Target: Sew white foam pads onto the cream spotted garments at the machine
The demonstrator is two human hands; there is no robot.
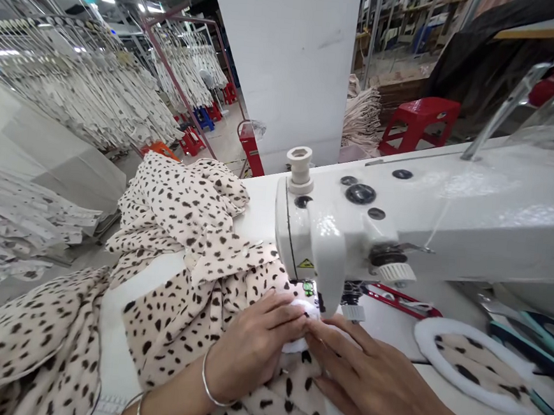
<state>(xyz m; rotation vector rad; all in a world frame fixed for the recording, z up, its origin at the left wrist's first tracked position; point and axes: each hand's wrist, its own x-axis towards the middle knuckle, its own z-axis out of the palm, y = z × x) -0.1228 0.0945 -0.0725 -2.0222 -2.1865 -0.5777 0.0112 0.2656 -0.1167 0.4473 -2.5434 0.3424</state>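
Directly beneath the fingers of the left hand, which are pressed together, lies fluffy white trim on pale fabric with dark spots; whether they pinch it, I cannot tell. The right hand, fingers slightly spread, rests flat just to its right. Beyond the fingertips stands a white sewing machine. The trim's long axis is hidden.

Garment workshop; white sewing machine; rails of hung pale garments; stacked cloth; red plastic stool
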